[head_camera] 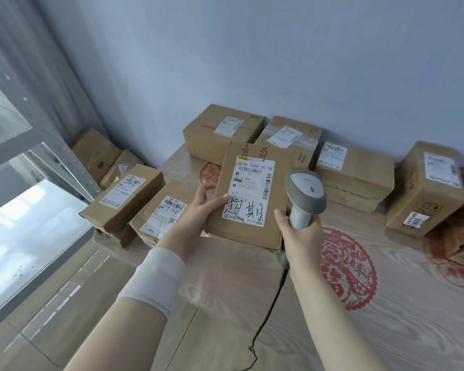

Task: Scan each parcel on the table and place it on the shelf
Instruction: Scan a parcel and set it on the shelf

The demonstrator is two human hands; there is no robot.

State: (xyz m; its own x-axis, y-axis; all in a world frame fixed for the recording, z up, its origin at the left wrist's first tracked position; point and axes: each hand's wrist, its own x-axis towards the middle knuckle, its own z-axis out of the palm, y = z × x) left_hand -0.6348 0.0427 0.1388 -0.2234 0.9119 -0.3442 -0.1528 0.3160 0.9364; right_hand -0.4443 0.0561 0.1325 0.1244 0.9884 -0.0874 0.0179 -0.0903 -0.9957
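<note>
Cardboard parcel [252,194] is being held up at the centre of the frame, tilting so that its white label, with barcodes and thick black handwriting, is facing the camera. Whether its lower edge is touching the table [386,311] I cannot tell. The left hand [201,207] is gripping the parcel's left edge, the thumb lying across the label's lower corner and the fingers curling round behind. A white wristband [156,277] is sitting on that forearm. The right hand [298,231] is wrapping round the handle of a grey scanner [304,196], whose head is standing just beside the label's right edge and overlapping the parcel's right side. A dark cable [268,311] is trailing from the handle down toward the bottom of the frame.

Other parcels are lying on the wood-grain table: two at the left edge [123,199] [161,212], three along the back against the pale blue wall [220,132] [292,137] [351,170], and one at the right [426,188]. A red paper-cut [346,266] is showing on the tabletop right of centre. The grey metal shelf [8,135] is filling the upper left of the frame, with more cartons [97,153] sitting in the corner beyond it.
</note>
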